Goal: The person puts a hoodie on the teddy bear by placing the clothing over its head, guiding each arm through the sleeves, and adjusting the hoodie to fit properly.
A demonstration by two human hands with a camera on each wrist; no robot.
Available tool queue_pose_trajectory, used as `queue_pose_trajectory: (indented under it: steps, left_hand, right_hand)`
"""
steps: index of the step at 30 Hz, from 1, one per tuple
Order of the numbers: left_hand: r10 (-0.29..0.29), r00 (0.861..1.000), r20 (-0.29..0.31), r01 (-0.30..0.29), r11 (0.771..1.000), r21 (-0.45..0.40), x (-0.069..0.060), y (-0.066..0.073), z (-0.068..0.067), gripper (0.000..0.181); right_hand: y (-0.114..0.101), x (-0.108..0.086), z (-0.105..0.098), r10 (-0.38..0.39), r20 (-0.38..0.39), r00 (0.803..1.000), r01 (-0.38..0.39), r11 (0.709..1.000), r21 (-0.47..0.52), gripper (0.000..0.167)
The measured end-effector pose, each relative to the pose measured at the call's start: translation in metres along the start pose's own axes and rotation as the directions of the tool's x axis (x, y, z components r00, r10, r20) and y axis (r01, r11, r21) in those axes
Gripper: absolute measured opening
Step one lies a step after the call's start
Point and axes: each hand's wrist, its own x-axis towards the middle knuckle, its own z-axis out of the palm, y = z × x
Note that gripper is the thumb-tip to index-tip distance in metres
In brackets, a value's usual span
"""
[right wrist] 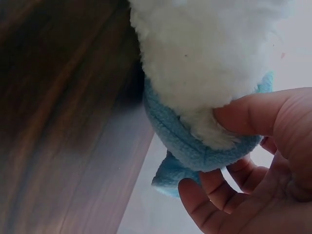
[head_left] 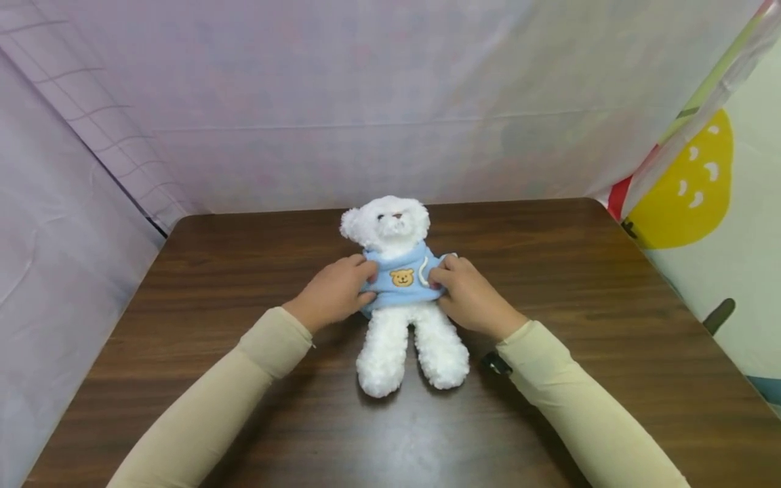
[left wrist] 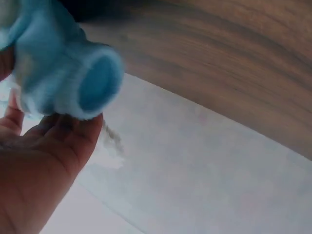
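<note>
The bear (head_left: 410, 312) is on the table (head_left: 244, 285), between two hands. The left hand (head_left: 335, 288) curls round one side of its shirt (head_left: 393, 293); the right hand (head_left: 471, 295) pinches the other, thumb against fur. Bear fluffy white; shirt fuzzy blue, one sleeve a round tube; table wood-grained; cloth (head_left: 378, 102) behind, pale.

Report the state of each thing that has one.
White plush teddy bear: dressed, legs toward the person.
Light blue fleece sweater: on the bear, one sleeve end hollow.
White drawstring: curved, on sweater front.
Bare left hand: gripping the sweater's side.
Bare right hand: gripping the other side.
</note>
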Motion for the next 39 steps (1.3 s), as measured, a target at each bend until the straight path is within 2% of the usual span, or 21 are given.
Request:
queue_pose_trajectory:
  steps: [2,4,7,10,12,14,17,19,20,21,23,26,28,31,34,37,39]
  left_hand:
    - [0.008,1.0,0.015,-0.008,1.0,-0.012,0.0,0.0,0.002,0.018]
    - [0.02,1.0,0.003,-0.02,1.0,-0.012,0.0,0.001,0.004,0.021]
    - [0.058,0.996,-0.075,-0.057,0.998,0.023,0.001,0.002,0.006,0.02]
    - [0.1,0.982,-0.161,-0.087,0.993,0.082,0.001,0.003,0.008,0.018]
    - [0.116,0.975,-0.191,-0.095,0.989,0.112,0.001,0.003,0.008,0.018]
    - [0.108,0.98,-0.17,-0.092,0.991,0.102,0.002,0.003,0.008,0.018]
    - [0.057,0.997,-0.061,-0.055,0.998,0.03,0.002,0.003,0.004,0.02]
    - [0.032,0.999,-0.001,-0.032,0.999,-0.015,0.001,0.003,0.002,0.026]
    - [0.027,1.0,0.01,-0.027,0.999,-0.024,0.001,0.003,0.001,0.027]
    - [0.032,0.999,0.001,-0.032,0.999,-0.024,0.001,0.003,0.001,0.026]
    - [0.062,0.997,-0.057,-0.061,0.998,0.003,0.001,0.001,0.003,0.021]
    - [0.107,0.982,-0.154,-0.098,0.993,0.064,0.001,-0.001,0.007,0.021]
    - [0.122,0.977,-0.176,-0.109,0.991,0.083,0.0,-0.001,0.009,0.021]
    - [0.107,0.985,-0.136,-0.099,0.993,0.065,0.0,-0.001,0.008,0.016]
    - [0.052,0.998,-0.032,-0.052,0.999,0.0,-0.002,0.002,0.004,0.021]
    - [-0.005,0.999,0.053,0.007,0.999,-0.045,-0.004,0.005,-0.001,0.032]
    - [-0.026,0.998,0.056,0.029,0.999,-0.045,-0.005,0.008,-0.004,0.033]
  right_hand:
    - [0.0,-0.001,0.0,0.008,0.001,1.0,-0.008,1.0,0.002,0.022]
    - [0.001,-0.001,0.0,0.01,-0.002,1.0,-0.01,1.0,0.004,0.021]
    - [0.001,-0.001,0.002,0.015,-0.003,1.0,-0.015,1.0,0.003,0.02]
    - [0.002,-0.002,0.003,0.026,0.007,1.0,-0.026,1.0,0.006,0.021]
    - [0.003,-0.002,0.003,0.026,0.013,1.0,-0.026,1.0,0.008,0.022]
    - [0.004,-0.002,0.002,0.018,0.018,1.0,-0.018,1.0,0.01,0.022]
    - [0.004,-0.001,0.001,0.008,0.027,1.0,-0.008,1.0,0.006,0.022]
    - [0.003,0.0,-0.001,0.005,0.03,1.0,-0.005,1.0,0.005,0.022]
    - [0.002,0.0,-0.001,0.006,0.032,0.999,-0.006,1.0,0.005,0.022]
    - [0.002,0.0,-0.001,0.004,0.029,1.0,-0.004,1.0,0.004,0.022]
    - [0.001,0.0,-0.001,-0.001,0.025,1.0,0.001,1.0,0.005,0.022]
    - [0.001,0.0,0.0,-0.001,0.026,1.0,0.001,1.0,0.003,0.022]
    - [0.001,0.0,0.0,0.001,0.029,1.0,-0.001,1.0,-0.003,0.022]
    - [0.002,-0.001,0.0,0.003,0.027,1.0,-0.003,1.0,-0.007,0.023]
    - [0.003,-0.002,-0.001,0.007,0.026,1.0,-0.007,1.0,-0.004,0.023]
    - [0.002,-0.003,-0.001,0.021,0.026,0.999,-0.022,1.0,0.007,0.021]
    - [0.002,-0.005,-0.001,0.038,0.026,0.999,-0.038,0.999,0.021,0.019]
